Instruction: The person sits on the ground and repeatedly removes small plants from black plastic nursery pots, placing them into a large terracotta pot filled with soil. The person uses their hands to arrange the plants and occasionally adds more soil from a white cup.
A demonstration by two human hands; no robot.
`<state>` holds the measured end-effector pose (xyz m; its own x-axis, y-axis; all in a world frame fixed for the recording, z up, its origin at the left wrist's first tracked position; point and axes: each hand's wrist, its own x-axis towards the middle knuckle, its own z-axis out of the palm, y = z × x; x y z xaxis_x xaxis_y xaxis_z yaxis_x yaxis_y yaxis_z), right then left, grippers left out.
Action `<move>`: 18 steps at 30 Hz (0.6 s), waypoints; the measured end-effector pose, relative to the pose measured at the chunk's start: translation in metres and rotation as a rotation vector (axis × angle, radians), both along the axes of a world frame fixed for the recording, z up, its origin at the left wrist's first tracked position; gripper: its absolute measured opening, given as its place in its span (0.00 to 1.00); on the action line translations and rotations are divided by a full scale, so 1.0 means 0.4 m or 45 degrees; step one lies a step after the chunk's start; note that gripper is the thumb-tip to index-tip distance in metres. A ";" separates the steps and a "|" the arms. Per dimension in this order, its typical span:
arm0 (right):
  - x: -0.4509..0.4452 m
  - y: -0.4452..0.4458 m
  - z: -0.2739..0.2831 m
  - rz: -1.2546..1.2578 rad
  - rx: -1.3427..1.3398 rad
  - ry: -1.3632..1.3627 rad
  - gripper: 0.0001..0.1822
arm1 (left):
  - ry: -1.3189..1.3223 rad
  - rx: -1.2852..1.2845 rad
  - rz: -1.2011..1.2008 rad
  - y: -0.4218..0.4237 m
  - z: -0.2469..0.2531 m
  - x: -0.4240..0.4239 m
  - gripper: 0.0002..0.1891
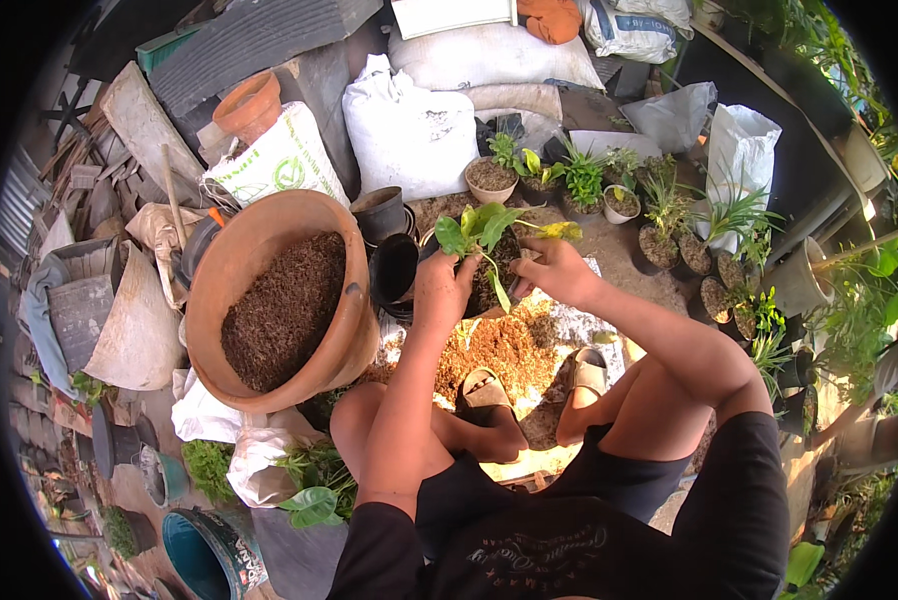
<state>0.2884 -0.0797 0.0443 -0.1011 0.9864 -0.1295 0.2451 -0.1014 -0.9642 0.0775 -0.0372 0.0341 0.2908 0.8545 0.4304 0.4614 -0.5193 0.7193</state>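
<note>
In front of me, a leafy green plant (477, 227) with one yellowed leaf (558, 231) stands over a dark plant pot (486, 296) holding brown potting mix. My left hand (443, 291) has the plant's stem between thumb and fingers, on the pot's left side. At the right side of the pot is my right hand (561, 276), fingers bent inward at the rim. Whether those fingertips grip the rim or something thin beside it is hard to see. A large terracotta pot (359, 330), partly filled with brown potting mix, leans left of my left forearm.
Nested black pots (395, 268) stand beside the terracotta pot. Loose orange-brown mix (486, 349) covers the ground between my sandalled feet. Potted seedlings (585, 180) line the back and right. Behind them sits a full white sack (411, 135). A teal bucket (205, 551) lies lower left.
</note>
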 end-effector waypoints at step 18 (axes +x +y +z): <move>-0.113 0.103 0.065 0.017 0.030 0.230 0.39 | 0.039 0.187 0.239 0.023 0.189 -0.121 0.09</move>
<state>0.2432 -0.0386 0.0702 -0.1339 0.9874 -0.0847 0.0691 -0.0760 -0.9947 0.0291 -0.0278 0.1099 0.1480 0.8236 0.5475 0.5802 -0.5206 0.6264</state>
